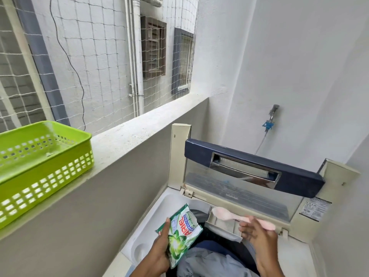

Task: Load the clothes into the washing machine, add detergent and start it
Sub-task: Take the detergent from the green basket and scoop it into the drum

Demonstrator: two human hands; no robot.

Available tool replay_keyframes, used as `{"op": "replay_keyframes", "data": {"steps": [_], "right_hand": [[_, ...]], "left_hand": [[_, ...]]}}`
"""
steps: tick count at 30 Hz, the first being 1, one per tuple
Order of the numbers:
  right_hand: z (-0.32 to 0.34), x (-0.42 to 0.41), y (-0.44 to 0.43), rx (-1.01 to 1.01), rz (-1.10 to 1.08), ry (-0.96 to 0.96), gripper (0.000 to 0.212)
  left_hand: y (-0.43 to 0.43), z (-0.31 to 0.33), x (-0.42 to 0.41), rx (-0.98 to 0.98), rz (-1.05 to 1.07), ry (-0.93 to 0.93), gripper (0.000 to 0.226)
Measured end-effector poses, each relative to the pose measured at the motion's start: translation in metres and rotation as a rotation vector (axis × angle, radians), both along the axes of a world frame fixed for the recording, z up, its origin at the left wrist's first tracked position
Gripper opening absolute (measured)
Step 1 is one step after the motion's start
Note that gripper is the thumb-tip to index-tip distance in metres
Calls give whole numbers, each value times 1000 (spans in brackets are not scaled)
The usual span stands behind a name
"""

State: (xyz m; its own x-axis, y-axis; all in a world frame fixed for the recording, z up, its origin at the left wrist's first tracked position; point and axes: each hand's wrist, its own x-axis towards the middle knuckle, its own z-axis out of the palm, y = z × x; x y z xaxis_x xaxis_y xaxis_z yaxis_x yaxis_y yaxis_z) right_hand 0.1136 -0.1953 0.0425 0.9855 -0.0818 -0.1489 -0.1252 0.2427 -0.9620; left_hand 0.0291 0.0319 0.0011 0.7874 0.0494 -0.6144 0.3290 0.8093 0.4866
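Note:
A top-loading washing machine (pixel 147 222) stands with its dark blue lid (pixel 253 166) raised. Grey and blue clothes (pixel 211 260) lie in the drum. My left hand (pixel 159 246) grips a green detergent packet (pixel 179 234) with its top torn open, over the drum's left side. My right hand (pixel 255 234) holds a pale pink spoon (pixel 225 214) by its handle. The spoon's bowl hovers over the pulled-out detergent drawer (pixel 221 223) at the back rim of the tub.
A green perforated basket (pixel 42 168) sits on the parapet ledge (pixel 127 134) to the left, with netting beyond it. A wall tap (pixel 273 112) with a blue hose fitting is behind the machine. White walls close in on the right.

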Motion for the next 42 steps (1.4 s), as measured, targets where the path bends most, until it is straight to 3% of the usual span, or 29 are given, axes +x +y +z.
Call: {"op": "replay_keyframes", "data": {"steps": [4, 13, 17, 20, 23, 26, 29, 32, 36, 42], "right_hand": [[53, -27, 17, 60, 167, -125, 16], [83, -58, 73, -98, 549, -155, 16], [103, -75, 114, -226, 695, -215, 72], [129, -81, 141, -168, 814, -226, 87], [170, -89, 161, -59, 935, -263, 85], [218, -91, 186, 11, 958, -354, 57], [265, -90, 223, 65, 1039, -433, 43], [301, -91, 266, 125, 1109, -483, 31], [318, -97, 324, 10, 1169, -641, 26], [273, -98, 377, -177, 1282, -654, 25]], "left_hand": [[6, 13, -11, 43, 26, -20, 59], [15, 52, -42, 134, 62, -165, 55], [21, 86, -58, 126, 198, -290, 49], [32, 119, -65, 178, 359, -375, 54], [49, 158, -74, 250, 485, -445, 52], [70, 208, -90, 333, 549, -558, 46], [97, 255, -118, 547, 572, -624, 34], [139, 289, -154, 1013, 646, -548, 6], [198, 311, -192, 1553, 563, -337, 19], [237, 286, -196, 1912, 390, 161, 30]]}}
